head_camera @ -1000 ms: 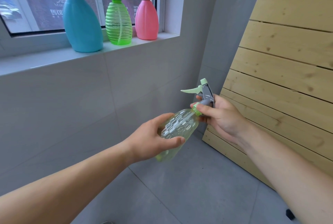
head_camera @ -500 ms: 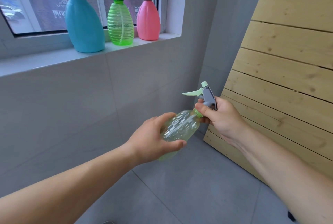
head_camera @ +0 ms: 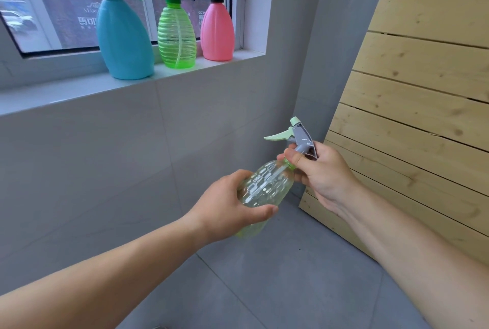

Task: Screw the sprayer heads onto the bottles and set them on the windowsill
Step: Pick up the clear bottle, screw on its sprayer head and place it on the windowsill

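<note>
The left hand (head_camera: 225,207) was wrapped around the belly of the pale green clear bottle (head_camera: 262,191), thumb across the near side, holding it tilted in mid-air above the grey floor (head_camera: 304,283), neck up and to the right. The right hand (head_camera: 321,172) was closed on the neck, thumb and fingers pinching the green collar (head_camera: 289,163) under the grey sprayer head (head_camera: 303,141), whose mint trigger pointed left toward the tiled wall (head_camera: 105,164). The bottle looked empty, thin-walled and light, likely to dent under a hard squeeze and a little slick, so a grip low on its ribbed belly and a twist at the collar seemed soundest. Beyond the hands, a wooden slat panel (head_camera: 423,90) leaned at the right. On the windowsill (head_camera: 66,93), toward its right end, stood a blue bottle (head_camera: 124,40), a bright green bottle (head_camera: 176,35) and a pink bottle (head_camera: 217,32), all capped with sprayers
</note>
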Demonstrator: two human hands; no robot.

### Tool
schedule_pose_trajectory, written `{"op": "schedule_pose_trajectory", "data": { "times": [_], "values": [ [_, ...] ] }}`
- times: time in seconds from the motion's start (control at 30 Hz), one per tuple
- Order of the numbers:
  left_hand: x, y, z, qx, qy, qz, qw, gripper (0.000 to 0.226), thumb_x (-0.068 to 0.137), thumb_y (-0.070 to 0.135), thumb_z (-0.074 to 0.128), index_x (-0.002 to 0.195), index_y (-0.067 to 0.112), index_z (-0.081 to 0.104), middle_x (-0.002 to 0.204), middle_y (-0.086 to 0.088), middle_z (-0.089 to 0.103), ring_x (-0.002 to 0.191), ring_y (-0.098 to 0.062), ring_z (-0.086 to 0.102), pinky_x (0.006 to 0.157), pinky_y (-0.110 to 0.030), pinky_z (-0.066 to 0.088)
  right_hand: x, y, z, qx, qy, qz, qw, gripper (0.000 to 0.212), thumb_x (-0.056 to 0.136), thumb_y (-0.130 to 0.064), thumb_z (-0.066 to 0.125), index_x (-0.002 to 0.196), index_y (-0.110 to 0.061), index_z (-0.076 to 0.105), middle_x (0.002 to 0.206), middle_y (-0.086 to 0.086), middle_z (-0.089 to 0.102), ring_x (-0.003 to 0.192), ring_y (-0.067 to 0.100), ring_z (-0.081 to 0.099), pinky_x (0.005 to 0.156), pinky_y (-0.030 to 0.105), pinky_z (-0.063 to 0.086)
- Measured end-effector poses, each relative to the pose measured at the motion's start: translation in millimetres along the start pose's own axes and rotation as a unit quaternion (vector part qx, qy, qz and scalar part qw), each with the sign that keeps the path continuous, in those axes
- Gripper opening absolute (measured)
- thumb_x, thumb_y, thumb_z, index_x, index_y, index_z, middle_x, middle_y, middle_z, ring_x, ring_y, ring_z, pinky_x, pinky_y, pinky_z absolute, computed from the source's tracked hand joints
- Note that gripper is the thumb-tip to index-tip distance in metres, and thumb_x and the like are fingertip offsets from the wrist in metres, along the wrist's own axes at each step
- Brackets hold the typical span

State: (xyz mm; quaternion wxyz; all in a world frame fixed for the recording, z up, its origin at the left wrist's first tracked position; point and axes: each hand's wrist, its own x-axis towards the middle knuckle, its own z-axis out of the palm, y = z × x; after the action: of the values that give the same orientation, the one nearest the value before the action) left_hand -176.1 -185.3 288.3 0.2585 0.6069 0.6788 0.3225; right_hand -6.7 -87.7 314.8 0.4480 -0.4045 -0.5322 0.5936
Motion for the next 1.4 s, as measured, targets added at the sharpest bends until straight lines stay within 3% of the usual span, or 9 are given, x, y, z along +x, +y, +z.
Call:
{"op": "schedule_pose_trajectory", "data": {
  "times": [0.2, 0.3, 0.4, 0.5, 0.7, 1.0, 1.17, 1.27, 1.4],
  "values": [
    [0.5, -3.2, -10.9, -0.169, -0.151, -0.052, 0.973, 0.053, 0.076, 0.062, 0.072, 0.114, 0.026, 0.066, 0.105, 0.000, 0.075, 0.098, -0.014, 0.072, 0.089, -0.030, 0.057, -4.0, -10.4, -9.8, 0.079, -0.061, 0.031, 0.994, 0.032, 0.077, -0.016, 0.072, 0.105, -0.005, 0.063, 0.102, 0.018, 0.074, 0.091, 0.026, 0.073, 0.074, 0.034, 0.061],
    [-2.1, -3.8, -9.1, -0.236, -0.189, -0.059, 0.951, 0.052, 0.078, 0.054, 0.072, 0.116, 0.018, 0.067, 0.104, -0.003, 0.075, 0.096, -0.015, 0.073, 0.079, -0.024, 0.057, -7.9, -8.9, -6.2, 0.128, -0.069, 0.043, 0.988, 0.031, 0.072, -0.019, 0.072, 0.098, -0.004, 0.065, 0.099, 0.017, 0.075, 0.085, 0.025, 0.074, 0.071, 0.031, 0.061],
    [-2.4, -3.0, -3.7, -0.319, -0.198, -0.094, 0.922, 0.056, 0.078, 0.049, 0.075, 0.116, 0.010, 0.066, 0.099, -0.005, 0.072, 0.086, -0.018, 0.072, 0.072, -0.029, 0.057, -7.3, -6.0, -2.7, 0.202, -0.079, 0.068, 0.974, 0.026, 0.087, -0.020, 0.063, 0.105, -0.002, 0.063, 0.103, 0.018, 0.074, 0.092, 0.027, 0.073, 0.089, 0.040, 0.058],
    [-0.1, -4.2, -1.7, -0.306, -0.177, -0.083, 0.932, 0.073, 0.068, 0.055, 0.079, 0.120, 0.006, 0.063, 0.094, -0.003, 0.071, 0.083, -0.019, 0.071, 0.073, -0.033, 0.056, -7.1, -7.4, -1.4, 0.211, -0.093, 0.073, 0.970, 0.024, 0.095, -0.019, 0.055, 0.110, -0.002, 0.061, 0.106, 0.018, 0.073, 0.100, 0.028, 0.071, 0.094, 0.043, 0.054],
    [2.8, -6.2, 0.1, -0.253, -0.111, -0.076, 0.958, 0.072, 0.058, 0.057, 0.084, 0.109, 0.011, 0.063, 0.086, -0.002, 0.071, 0.080, -0.018, 0.070, 0.087, -0.051, 0.060, -9.0, -6.2, 8.4, 0.205, -0.036, 0.055, 0.977, 0.016, 0.095, -0.014, 0.056, 0.101, 0.000, 0.063, 0.094, 0.017, 0.073, 0.085, 0.025, 0.072, 0.072, 0.032, 0.061],
    [5.7, 0.0, 5.3, -0.167, -0.045, -0.067, 0.983, 0.061, 0.059, 0.059, 0.083, 0.098, 0.019, 0.060, 0.078, 0.006, 0.067, 0.066, -0.012, 0.064, 0.065, -0.034, 0.056, -7.3, -5.9, 7.9, 0.193, -0.003, 0.037, 0.980, 0.014, 0.095, -0.013, 0.057, 0.097, -0.002, 0.065, 0.097, 0.018, 0.072, 0.081, 0.019, 0.073, 0.073, 0.028, 0.060],
    [9.6, 3.9, -10.4, -0.136, -0.028, -0.041, 0.989, 0.070, 0.054, 0.070, 0.080, 0.102, 0.023, 0.059, 0.086, 0.006, 0.070, 0.074, -0.012, 0.067, 0.072, -0.038, 0.058, -7.2, -8.1, 5.3, 0.170, -0.032, 0.038, 0.984, 0.031, 0.085, -0.030, 0.064, 0.105, -0.007, 0.065, 0.120, 0.017, 0.070, 0.113, 0.025, 0.068, 0.095, 0.037, 0.053],
    [10.5, 9.1, -28.7, -0.197, 0.033, -0.017, 0.980, 0.059, 0.071, 0.067, 0.076, 0.114, 0.029, 0.060, 0.092, 0.014, 0.071, 0.081, -0.004, 0.070, 0.076, -0.032, 0.058, -15.4, -6.3, 10.6, 0.060, -0.071, 0.035, 0.995, 0.049, 0.080, -0.045, 0.064, 0.120, -0.018, 0.063, 0.123, 0.007, 0.071, 0.124, 0.022, 0.060, 0.104, 0.045, 0.047],
    [6.0, 17.7, -50.5, -0.276, 0.079, 0.015, 0.958, 0.046, 0.092, 0.058, 0.061, 0.130, 0.032, 0.056, 0.109, 0.010, 0.076, 0.101, -0.007, 0.073, 0.094, -0.038, 0.058, -28.8, -13.1, 36.4, -0.052, -0.139, -0.054, 0.987, 0.034, 0.094, -0.030, 0.058, 0.128, -0.028, 0.058, 0.121, -0.003, 0.072, 0.117, 0.014, 0.064, 0.094, 0.038, 0.054]
  ]
}}
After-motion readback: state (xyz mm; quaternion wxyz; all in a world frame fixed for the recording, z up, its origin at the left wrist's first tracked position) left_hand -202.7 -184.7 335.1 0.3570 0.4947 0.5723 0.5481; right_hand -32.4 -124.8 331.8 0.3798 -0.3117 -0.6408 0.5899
